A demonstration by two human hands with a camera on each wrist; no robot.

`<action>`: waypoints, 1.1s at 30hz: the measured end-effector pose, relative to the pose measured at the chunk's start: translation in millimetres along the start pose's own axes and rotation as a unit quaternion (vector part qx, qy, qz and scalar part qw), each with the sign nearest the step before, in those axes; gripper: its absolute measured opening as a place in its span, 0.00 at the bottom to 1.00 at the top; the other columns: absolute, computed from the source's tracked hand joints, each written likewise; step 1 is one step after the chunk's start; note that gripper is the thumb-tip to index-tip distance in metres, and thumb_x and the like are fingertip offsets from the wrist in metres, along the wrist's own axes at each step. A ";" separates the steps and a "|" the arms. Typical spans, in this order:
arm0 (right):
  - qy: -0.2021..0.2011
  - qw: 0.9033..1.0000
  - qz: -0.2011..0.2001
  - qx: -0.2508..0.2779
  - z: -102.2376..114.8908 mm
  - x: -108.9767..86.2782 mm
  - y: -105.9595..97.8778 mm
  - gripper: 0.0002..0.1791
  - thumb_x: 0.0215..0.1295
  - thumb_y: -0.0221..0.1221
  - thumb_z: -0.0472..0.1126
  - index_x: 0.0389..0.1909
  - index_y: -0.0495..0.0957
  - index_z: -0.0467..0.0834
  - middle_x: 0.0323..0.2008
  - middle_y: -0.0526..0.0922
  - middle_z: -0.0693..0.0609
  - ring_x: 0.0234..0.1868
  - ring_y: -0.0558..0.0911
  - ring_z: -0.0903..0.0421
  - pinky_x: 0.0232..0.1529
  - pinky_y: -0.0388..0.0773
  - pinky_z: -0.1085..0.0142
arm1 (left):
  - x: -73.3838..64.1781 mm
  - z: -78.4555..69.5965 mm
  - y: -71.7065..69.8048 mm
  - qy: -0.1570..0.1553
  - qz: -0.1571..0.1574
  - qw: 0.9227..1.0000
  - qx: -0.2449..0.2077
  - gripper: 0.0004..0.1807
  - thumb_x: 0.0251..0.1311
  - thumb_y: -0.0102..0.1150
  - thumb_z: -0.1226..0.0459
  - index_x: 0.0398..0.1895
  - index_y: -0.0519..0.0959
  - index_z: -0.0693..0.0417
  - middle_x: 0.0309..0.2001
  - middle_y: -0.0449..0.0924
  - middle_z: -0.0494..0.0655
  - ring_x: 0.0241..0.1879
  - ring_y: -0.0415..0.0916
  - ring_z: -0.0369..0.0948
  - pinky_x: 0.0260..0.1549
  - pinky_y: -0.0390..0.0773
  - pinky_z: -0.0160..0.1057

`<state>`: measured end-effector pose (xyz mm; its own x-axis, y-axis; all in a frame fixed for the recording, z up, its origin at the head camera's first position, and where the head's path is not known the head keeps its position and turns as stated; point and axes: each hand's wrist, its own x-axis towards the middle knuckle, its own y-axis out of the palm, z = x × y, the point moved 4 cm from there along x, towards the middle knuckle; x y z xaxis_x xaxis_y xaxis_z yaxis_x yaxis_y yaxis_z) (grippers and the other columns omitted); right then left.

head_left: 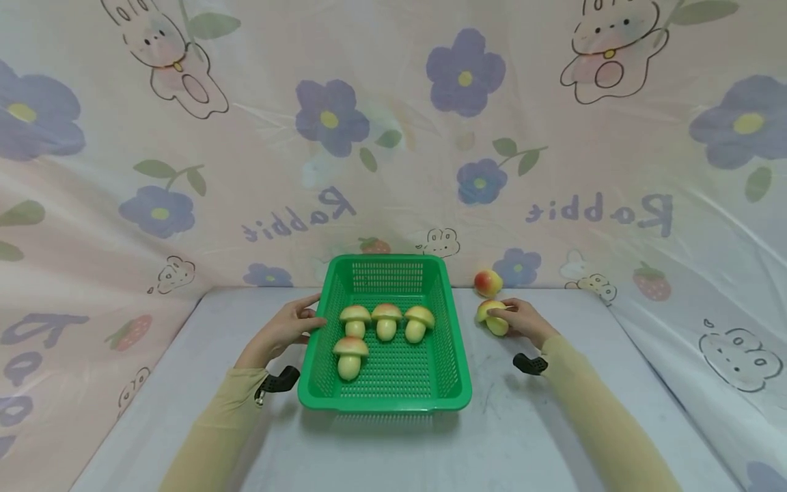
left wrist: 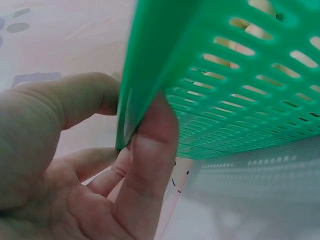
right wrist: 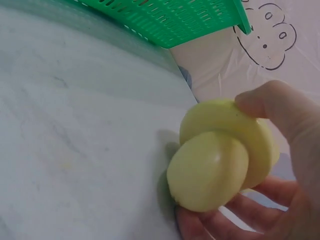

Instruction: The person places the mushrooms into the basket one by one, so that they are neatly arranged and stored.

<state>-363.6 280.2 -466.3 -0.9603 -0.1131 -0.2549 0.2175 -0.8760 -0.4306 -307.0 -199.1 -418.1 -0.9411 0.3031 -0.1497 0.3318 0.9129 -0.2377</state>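
Observation:
A green plastic basket stands on the table with several toy mushrooms inside, among them one mushroom nearer the front. At its left side my left hand pinches the rim between thumb and fingers. To the right of the basket, my right hand holds another toy mushroom, yellow with a reddish cap top, by its cap and underside. This mushroom is tilted, its stem towards the right wrist camera, and it is low at the tabletop. Whether it touches the table I cannot tell.
Behind the right hand lies a round red-and-yellow thing, perhaps another mushroom seen from its cap. A printed cloth with flowers and rabbits hangs along the table's back edge. The white tabletop extends in front of the basket.

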 end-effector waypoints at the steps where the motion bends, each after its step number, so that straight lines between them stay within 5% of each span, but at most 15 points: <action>1: 0.001 1.000 -0.001 0.003 0.0 -1.3 -0.5 0.39 0.65 0.59 0.55 0.66 0.59 0.32 0.59 0.68 0.33 0.45 0.76 0.52 0.43 0.79 0.61 | -0.3 -0.1 -0.1 -0.003 -0.003 1.000 -0.001 0.40 0.66 0.56 0.67 0.77 0.48 0.51 0.36 0.74 0.53 0.33 0.79 0.45 0.33 0.82 0.45; 13: 0.001 1.000 0.012 0.022 -1.6 -15.7 -8.0 0.42 0.65 0.61 0.54 0.69 0.54 0.34 0.60 0.64 0.31 0.47 0.76 0.48 0.47 0.79 0.56 | 0.9 -1.5 0.8 -0.004 -0.006 1.000 0.000 0.39 0.66 0.55 0.68 0.76 0.48 0.51 0.36 0.74 0.54 0.31 0.76 0.43 0.33 0.82 0.45; 33: -0.057 0.998 0.026 0.030 20.2 -41.8 -14.8 0.42 0.64 0.62 0.51 0.67 0.54 0.31 0.56 0.61 0.35 0.47 0.74 0.47 0.48 0.79 0.52 | 1.5 -1.5 1.4 0.002 -0.007 1.000 -0.004 0.39 0.66 0.55 0.69 0.76 0.48 0.53 0.36 0.74 0.54 0.31 0.76 0.42 0.32 0.82 0.44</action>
<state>-330.2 288.4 -431.8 -0.9624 -0.2090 -0.1734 0.2599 -0.8939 -0.3652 -308.1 -197.0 -417.2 -0.9458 0.2919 -0.1423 0.3185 0.9190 -0.2322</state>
